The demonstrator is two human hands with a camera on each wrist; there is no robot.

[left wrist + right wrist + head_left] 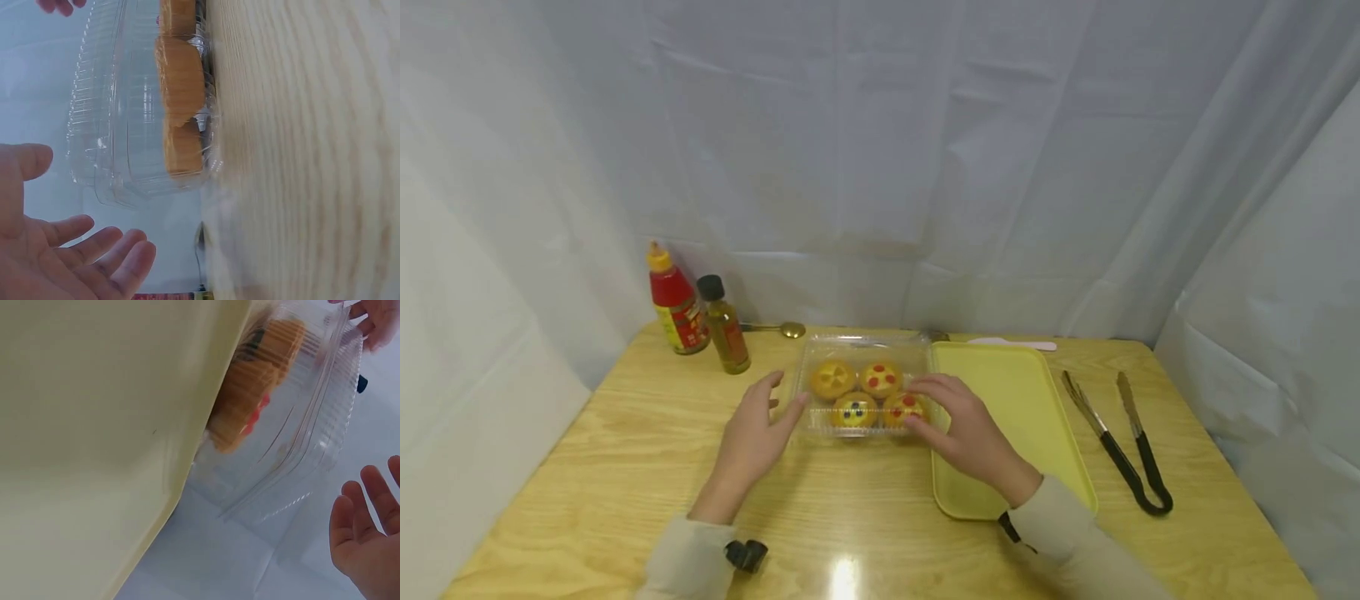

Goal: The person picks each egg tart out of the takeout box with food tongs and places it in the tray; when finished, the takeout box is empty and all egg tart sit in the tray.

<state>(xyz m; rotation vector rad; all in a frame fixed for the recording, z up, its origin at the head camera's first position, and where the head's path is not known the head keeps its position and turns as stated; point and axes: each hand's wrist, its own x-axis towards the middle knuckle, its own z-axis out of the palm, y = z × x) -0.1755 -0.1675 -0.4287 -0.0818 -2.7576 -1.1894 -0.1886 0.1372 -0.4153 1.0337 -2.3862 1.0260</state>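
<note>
A clear plastic clamshell box (pixel 820 343) lies lengthwise across the back middle of the table, its ribbed lid over several small tarts. One tart (pixel 832 379) has a plain crossed top, another (pixel 854 412) carries blue dots, and the rest have red dots (pixel 881 377). At the box's left end my left hand (pixel 756 442) is held with fingers spread, and the left wrist view shows the palm apart from the plastic. My right hand (pixel 962 425) hovers at the right end, fingers loosely bent; in the right wrist view they stand off from the lid (pixel 312 419).
A yellow tray (pixel 1015 467) lies right beside the box, under my right forearm. Farther right are black-handled tongs (pixel 1116 454). A red sauce bottle (pixel 679 304), a small black-capped bottle (pixel 726 333) and a spoon (pixel 792 330) occupy the back left. Behind the tray lies a pink utensil (pixel 1030 344).
</note>
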